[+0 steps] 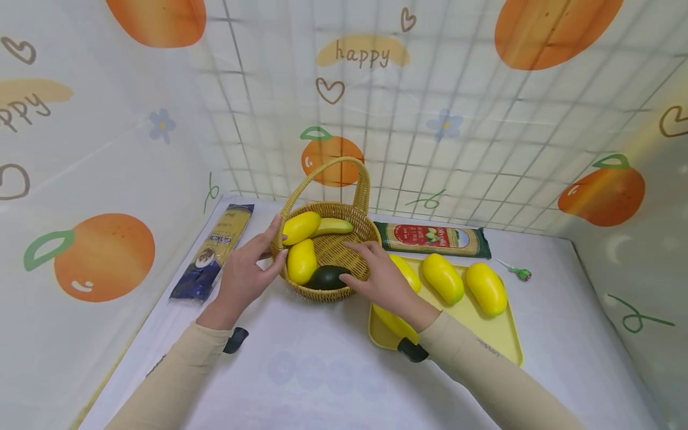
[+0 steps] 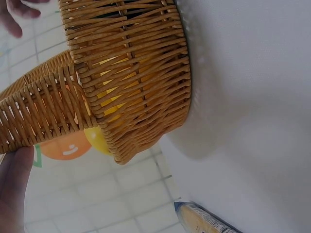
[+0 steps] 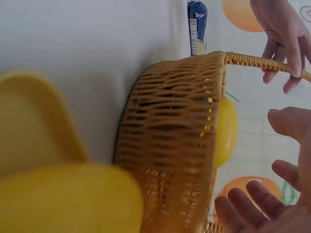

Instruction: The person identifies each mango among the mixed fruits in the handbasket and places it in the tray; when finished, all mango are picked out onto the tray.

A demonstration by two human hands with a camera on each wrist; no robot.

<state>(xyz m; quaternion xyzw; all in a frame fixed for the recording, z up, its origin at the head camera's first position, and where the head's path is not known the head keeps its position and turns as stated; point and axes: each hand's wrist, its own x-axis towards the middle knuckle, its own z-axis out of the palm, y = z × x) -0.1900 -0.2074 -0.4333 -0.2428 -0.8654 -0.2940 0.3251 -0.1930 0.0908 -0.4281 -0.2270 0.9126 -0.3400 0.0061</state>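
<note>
A woven wicker basket (image 1: 328, 294) with a tall arched handle (image 2: 39, 114) stands on the white table. My left hand (image 1: 248, 272) pinches that handle low on its left side; in the right wrist view its thumb and fingers (image 3: 294, 60) close around it. Inside the basket lie yellow mangoes (image 1: 302, 261), a longer yellow-green fruit (image 1: 333, 227) like a banana, and a dark green oval fruit (image 1: 326, 278) like an avocado. Over the basket's right side, my right hand (image 1: 384, 275) has its fingers spread and relaxed, its thumb near the dark fruit, holding nothing.
A yellow tray (image 1: 467, 313) with several mangoes (image 1: 486, 289) sits right of the basket, partly under my right forearm. Behind it lies a green-ended pasta packet (image 1: 435, 240); a wrapped lollipop (image 1: 521, 273) is at far right. A blue pasta packet (image 1: 212, 254) lies left.
</note>
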